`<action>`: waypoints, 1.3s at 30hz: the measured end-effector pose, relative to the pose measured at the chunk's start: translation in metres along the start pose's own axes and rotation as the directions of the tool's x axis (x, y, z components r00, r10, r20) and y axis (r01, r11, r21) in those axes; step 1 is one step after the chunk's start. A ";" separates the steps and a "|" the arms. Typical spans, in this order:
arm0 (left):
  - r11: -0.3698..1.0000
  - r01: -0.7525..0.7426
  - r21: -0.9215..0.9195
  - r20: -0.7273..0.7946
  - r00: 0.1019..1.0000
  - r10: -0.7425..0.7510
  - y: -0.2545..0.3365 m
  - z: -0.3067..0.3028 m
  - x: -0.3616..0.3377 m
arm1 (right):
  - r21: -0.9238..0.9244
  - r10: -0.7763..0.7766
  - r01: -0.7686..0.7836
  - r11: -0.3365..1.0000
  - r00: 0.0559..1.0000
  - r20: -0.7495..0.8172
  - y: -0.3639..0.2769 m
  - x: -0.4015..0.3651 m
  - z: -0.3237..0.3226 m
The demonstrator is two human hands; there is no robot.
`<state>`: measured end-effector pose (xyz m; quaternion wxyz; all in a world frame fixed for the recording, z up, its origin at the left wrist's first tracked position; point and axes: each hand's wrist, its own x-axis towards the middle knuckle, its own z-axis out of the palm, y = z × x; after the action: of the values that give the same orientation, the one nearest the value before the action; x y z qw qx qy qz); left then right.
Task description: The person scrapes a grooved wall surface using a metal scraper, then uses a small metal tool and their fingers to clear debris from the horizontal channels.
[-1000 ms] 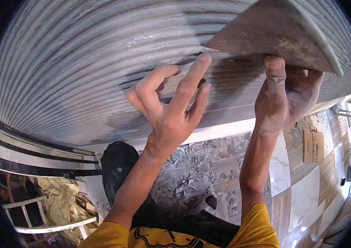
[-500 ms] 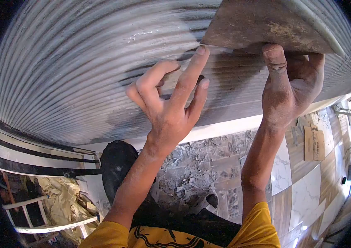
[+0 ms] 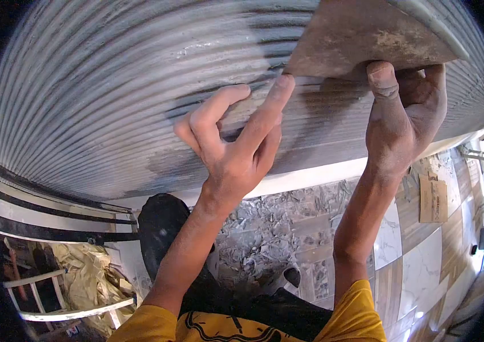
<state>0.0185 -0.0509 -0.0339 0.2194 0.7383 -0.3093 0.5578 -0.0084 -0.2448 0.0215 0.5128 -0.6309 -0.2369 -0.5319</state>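
Observation:
My right hand (image 3: 399, 114) grips a flat brown sheet (image 3: 362, 43) at its lower edge, with the thumb on its face and the fingers behind it. The sheet's lower left corner is against a grey ridged wall surface (image 3: 116, 97). My left hand (image 3: 236, 137) is raised before this wall, its index finger extended to that corner and the other fingers bent and apart. Nothing is held in the left hand. Dust coats both hands.
Scraps and flakes (image 3: 265, 228) litter the tiled floor (image 3: 419, 279) below. A piece of cardboard (image 3: 433, 199) lies at the right. Crumpled brown paper (image 3: 91, 273) and a pale curved frame (image 3: 76, 313) are at the lower left.
The sheet's lower left corner has shifted slightly down and right, and its right end has risen. My left index fingertip has moved slightly down and right; my right hand has moved slightly right.

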 end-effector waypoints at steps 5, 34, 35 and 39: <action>0.999 -0.031 -0.024 -0.007 1.000 0.031 -0.003 0.000 -0.002 | 0.110 0.015 -0.012 0.994 0.999 -0.028 0.001 -0.002 0.001; 1.000 0.002 0.023 0.016 1.000 -0.002 0.000 0.000 0.001 | -0.156 -0.039 0.051 0.986 0.996 0.079 -0.007 0.015 0.003; 1.000 -0.005 0.024 0.026 1.000 0.004 0.000 0.000 0.001 | -0.156 -0.040 0.052 0.986 0.996 0.078 -0.007 0.016 0.002; 1.000 -0.023 0.016 -0.025 0.999 0.023 0.000 0.001 -0.002 | -0.101 -0.005 0.016 0.995 0.995 0.104 -0.008 0.016 -0.001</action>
<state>0.0193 -0.0511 -0.0361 0.2109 0.7293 -0.3104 0.5721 -0.0109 -0.2471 0.0393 0.4643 -0.6818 -0.2391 -0.5123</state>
